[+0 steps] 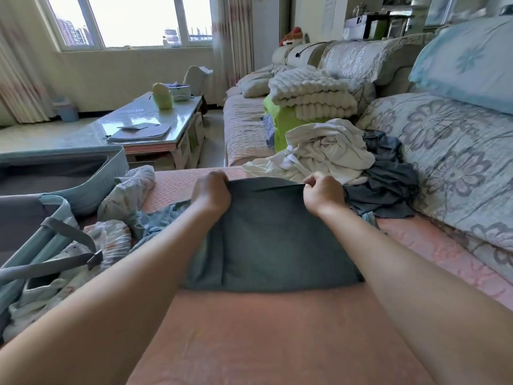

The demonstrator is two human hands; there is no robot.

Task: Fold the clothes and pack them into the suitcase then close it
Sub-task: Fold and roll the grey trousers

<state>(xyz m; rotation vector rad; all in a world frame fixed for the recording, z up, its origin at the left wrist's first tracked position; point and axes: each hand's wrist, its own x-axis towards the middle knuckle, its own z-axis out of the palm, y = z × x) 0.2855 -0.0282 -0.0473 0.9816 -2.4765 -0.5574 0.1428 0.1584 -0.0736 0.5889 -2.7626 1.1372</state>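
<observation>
Centre frame: slate-blue folded cloth garment [277, 245], lying flat on pink textured sofa cover [277, 334].
Left hand [211, 191], right hand [323, 194]: fingers curled, each gripping the garment's far edge near a corner.
Left of frame: pale blue hard-shell suitcase [111, 170], open, pale patterned clothes [111, 240] spilling over its near half.
Right of centre, upper: heap of unfolded white and blue-grey clothes [333, 151].

Before me on the sofa seat [277, 329] lies a folded garment [272, 240], my left hand [212, 191] and right hand [323, 194] holding its far corners. Behind it to the right, a pile of clothes [333, 151] sits against the back cushion [458, 162]. To the left, crumpled clothes [127, 190] lie beside the open suitcase [111, 168], with the coffee table [133, 115] beyond.
</observation>
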